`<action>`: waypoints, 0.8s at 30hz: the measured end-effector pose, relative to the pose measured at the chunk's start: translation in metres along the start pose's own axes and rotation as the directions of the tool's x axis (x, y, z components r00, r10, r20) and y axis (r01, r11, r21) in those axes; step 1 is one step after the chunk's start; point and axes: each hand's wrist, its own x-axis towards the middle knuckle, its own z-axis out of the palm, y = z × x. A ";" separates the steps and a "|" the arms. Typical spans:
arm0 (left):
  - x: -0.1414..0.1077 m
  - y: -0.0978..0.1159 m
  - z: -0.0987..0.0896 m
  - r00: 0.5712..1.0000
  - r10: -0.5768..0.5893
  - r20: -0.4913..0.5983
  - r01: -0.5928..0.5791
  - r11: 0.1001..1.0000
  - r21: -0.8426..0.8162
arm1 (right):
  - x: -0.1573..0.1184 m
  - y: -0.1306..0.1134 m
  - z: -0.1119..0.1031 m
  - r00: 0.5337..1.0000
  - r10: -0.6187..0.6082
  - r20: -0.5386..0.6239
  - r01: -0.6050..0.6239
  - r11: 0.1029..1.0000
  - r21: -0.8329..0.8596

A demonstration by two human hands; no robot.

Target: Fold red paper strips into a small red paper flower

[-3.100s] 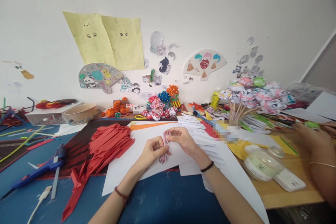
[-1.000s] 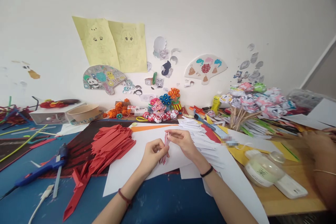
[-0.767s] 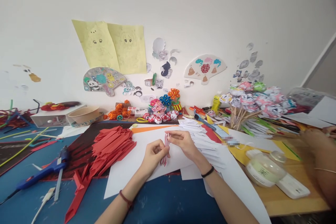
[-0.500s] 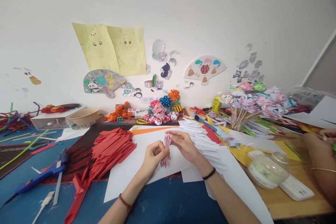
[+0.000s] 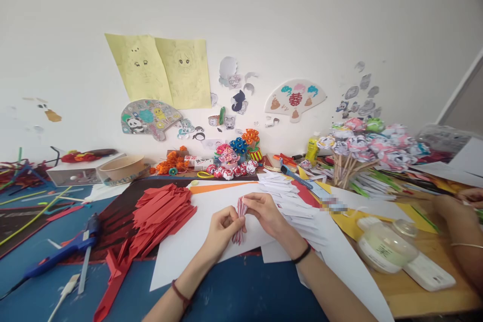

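Note:
A small pleated paper bundle, striped red and white, stands between my two hands above a sheet of white paper. My left hand pinches it round the middle with thumb and curled fingers. At its upper end, the fingertips of my right hand close on the folds. Part of the bundle is hidden behind my fingers. Left of my hands lies a heap of folded red paper strips. Folded white paper strips are spread out on the right, beyond my right hand.
A blue glue gun and white cable lie at left. At right are a clear bottle, a white device and paper flowers on sticks. Another person's arm rests at the right edge.
My hands stay on the striped bundle, with the right fingers shifted slightly lower at its upper end. The whole view has moved a little.

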 end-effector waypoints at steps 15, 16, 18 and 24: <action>-0.002 -0.004 -0.001 1.000 0.004 0.018 -0.004 1.000 0.023 | -0.003 -0.003 -0.005 0.983 0.111 0.144 -0.114 0.993 0.014; -0.001 -0.003 0.000 1.000 0.010 0.010 -0.010 1.000 0.024 | -0.003 -0.003 -0.005 0.984 0.106 0.146 -0.110 0.994 0.017; 0.000 0.000 0.000 1.000 0.022 -0.005 -0.022 1.000 0.020 | -0.001 -0.002 -0.004 0.987 0.080 0.140 -0.084 0.996 0.022; 0.002 0.005 0.000 1.000 0.020 -0.018 -0.019 1.000 0.004 | 0.000 -0.009 -0.002 0.968 0.033 0.248 -0.034 0.999 0.000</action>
